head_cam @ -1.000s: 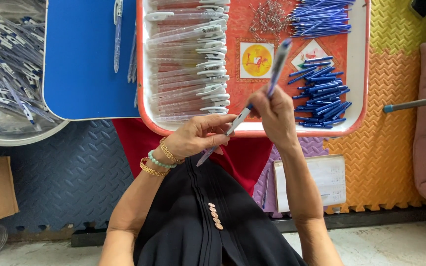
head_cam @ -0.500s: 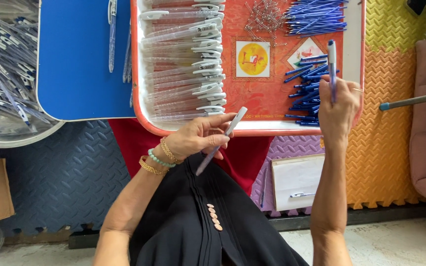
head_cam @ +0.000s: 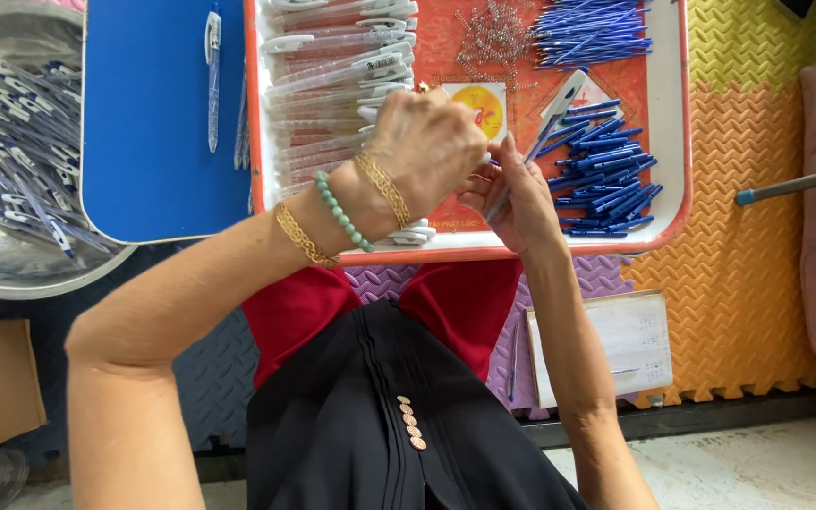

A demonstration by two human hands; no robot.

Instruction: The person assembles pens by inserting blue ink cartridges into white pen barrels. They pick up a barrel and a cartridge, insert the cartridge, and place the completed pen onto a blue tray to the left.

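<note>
Left hand: the left hand [head_cam: 424,142] is raised over the orange plastic tray with a white rim [head_cam: 670,142], its back to the camera and its fingers curled inward toward the other hand. What they pinch is hidden behind the knuckles, so I cannot tell whether they grip anything. Half a second ago this hand sat lower, at the tray's near edge, holding a clear pen barrel out on its own.

Right hand: the right hand [head_cam: 514,194] is closed around a clear plastic pen barrel with a white clip cap [head_cam: 548,123], which slants up and to the right out of the fist. Half a second ago it was reaching out over the loose blue refills; now it is back beside the left hand, the two touching.

Pen: held in the air above the tray's middle, just left of the heap of blue pen refills [head_cam: 606,175].

Tray contents: a row of clear pen barrels with white clips [head_cam: 332,85] on the left, a small heap of metal springs [head_cam: 495,33] at the top, and a second bundle of blue refills [head_cam: 592,33] at top right.

Surroundings: a blue board [head_cam: 148,113] lies left of the tray, and a round metal basin of finished pens [head_cam: 11,161] beyond it.
</note>
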